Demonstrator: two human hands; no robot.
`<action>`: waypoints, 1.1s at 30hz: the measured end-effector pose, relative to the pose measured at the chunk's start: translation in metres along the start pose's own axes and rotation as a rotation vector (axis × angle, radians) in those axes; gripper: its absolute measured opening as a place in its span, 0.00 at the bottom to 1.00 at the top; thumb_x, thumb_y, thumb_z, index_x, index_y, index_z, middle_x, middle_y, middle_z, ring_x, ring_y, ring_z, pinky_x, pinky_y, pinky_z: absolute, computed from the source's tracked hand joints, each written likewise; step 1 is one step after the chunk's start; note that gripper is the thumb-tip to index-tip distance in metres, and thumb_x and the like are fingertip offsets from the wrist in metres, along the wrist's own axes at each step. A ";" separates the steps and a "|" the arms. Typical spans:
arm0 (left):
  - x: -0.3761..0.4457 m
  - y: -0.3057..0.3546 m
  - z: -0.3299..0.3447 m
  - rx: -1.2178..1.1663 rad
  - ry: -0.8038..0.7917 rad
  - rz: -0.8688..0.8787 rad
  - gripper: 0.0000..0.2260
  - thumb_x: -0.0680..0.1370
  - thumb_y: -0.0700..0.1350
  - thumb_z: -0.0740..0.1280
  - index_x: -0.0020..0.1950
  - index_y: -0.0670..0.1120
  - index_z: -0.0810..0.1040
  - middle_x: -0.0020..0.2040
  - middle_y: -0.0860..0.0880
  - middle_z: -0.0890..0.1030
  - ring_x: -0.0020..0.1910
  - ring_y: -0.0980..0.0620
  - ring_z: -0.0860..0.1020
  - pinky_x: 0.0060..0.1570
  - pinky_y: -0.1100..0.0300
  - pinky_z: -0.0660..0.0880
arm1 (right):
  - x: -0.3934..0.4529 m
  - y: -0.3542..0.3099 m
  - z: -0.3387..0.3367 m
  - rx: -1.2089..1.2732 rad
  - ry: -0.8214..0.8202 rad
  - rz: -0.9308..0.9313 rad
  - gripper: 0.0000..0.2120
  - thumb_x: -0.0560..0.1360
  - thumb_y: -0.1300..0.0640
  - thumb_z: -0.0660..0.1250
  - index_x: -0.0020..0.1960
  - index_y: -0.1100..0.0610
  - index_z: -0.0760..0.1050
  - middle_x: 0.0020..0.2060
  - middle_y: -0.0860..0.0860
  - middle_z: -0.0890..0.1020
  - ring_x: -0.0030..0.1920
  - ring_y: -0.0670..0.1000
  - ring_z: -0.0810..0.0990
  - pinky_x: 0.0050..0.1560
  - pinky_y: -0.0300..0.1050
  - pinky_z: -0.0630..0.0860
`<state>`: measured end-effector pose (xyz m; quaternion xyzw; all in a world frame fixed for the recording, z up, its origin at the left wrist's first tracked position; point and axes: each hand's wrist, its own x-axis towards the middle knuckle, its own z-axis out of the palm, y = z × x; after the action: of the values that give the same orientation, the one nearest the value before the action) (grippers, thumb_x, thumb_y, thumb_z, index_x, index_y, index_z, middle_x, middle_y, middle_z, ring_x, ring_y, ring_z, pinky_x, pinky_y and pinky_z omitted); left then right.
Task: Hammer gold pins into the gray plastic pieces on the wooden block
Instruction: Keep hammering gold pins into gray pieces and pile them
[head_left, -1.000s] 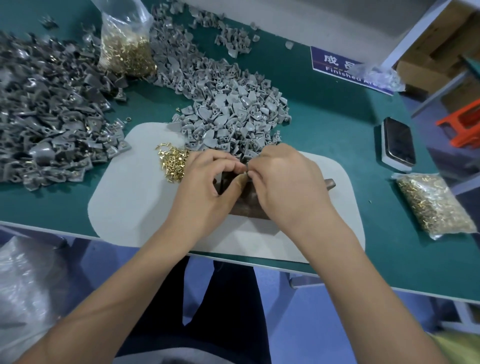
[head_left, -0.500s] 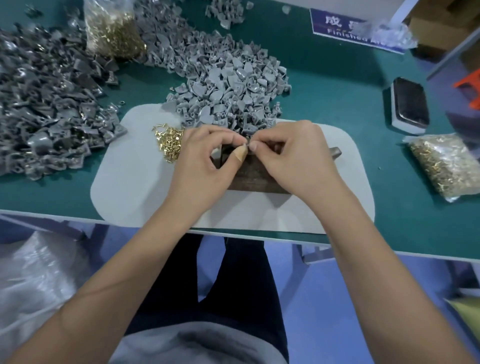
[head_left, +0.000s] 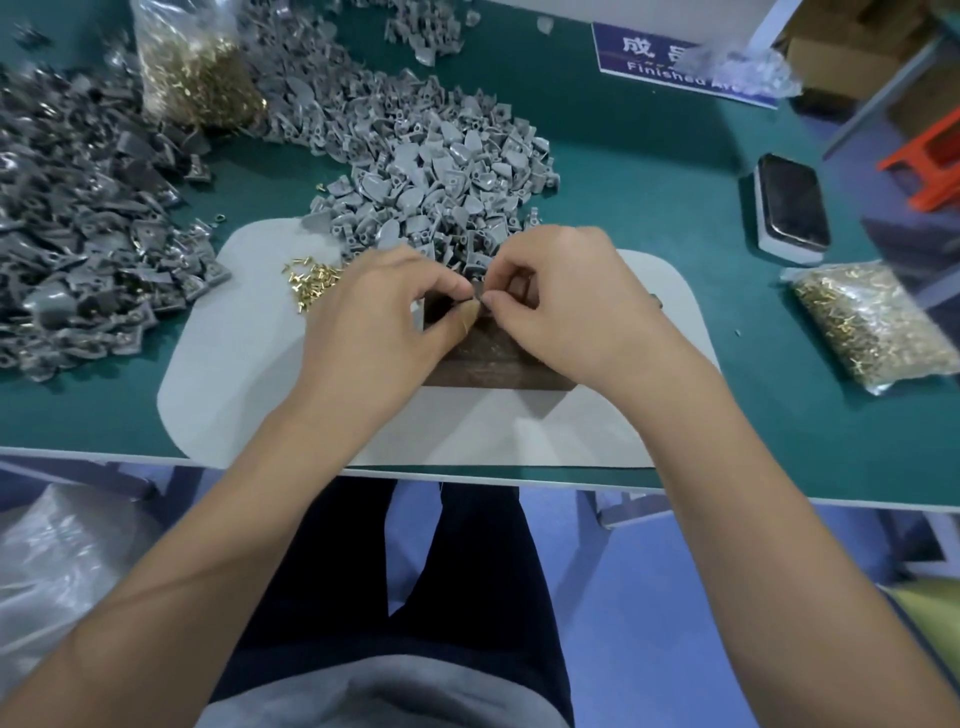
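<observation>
Centrally, left hand (head_left: 374, 317) and right hand (head_left: 566, 301) meet fingertip to fingertip over the wooden block (head_left: 493, 358) on a pale mat (head_left: 234, 374), both pinching something small; I cannot tell what. Loose gold pins (head_left: 306, 283) lie just left. Gray plastic pieces (head_left: 441, 171) heaped behind. Two clear bags of pins: one (head_left: 197, 78) far left, one (head_left: 872, 322) on the worktop (head_left: 649, 182) right.

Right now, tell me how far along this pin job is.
Done: cannot tell; the darker gray heap at far left may be finished pieces. In hand: left hand and right hand pinch a small gray plastic piece over the dark wooden block. Left: the big light-gray pile and loose gold pins.
</observation>
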<state>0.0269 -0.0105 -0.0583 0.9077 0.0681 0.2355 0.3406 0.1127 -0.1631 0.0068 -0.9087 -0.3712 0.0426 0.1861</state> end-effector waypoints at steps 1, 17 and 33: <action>0.003 -0.002 -0.002 -0.014 -0.031 0.020 0.04 0.76 0.52 0.73 0.50 0.56 0.84 0.46 0.57 0.79 0.50 0.52 0.76 0.49 0.48 0.75 | 0.001 -0.003 0.001 -0.086 -0.015 -0.020 0.03 0.76 0.56 0.69 0.47 0.51 0.82 0.44 0.50 0.83 0.47 0.52 0.80 0.50 0.50 0.78; 0.022 -0.005 -0.017 0.121 -0.213 0.173 0.06 0.78 0.53 0.69 0.53 0.57 0.83 0.47 0.58 0.78 0.52 0.51 0.72 0.46 0.48 0.74 | -0.002 -0.005 0.006 0.001 0.035 0.099 0.05 0.76 0.57 0.70 0.46 0.50 0.85 0.40 0.48 0.83 0.44 0.51 0.78 0.43 0.42 0.70; 0.017 0.004 -0.013 0.207 -0.141 0.126 0.03 0.78 0.53 0.70 0.51 0.58 0.82 0.46 0.57 0.78 0.53 0.51 0.74 0.44 0.53 0.72 | -0.016 -0.002 0.015 0.154 0.165 0.135 0.06 0.77 0.57 0.72 0.52 0.51 0.85 0.42 0.46 0.82 0.42 0.45 0.77 0.50 0.41 0.74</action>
<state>0.0355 -0.0011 -0.0404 0.9547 0.0107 0.1836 0.2337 0.0973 -0.1683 -0.0073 -0.9151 -0.2883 0.0087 0.2817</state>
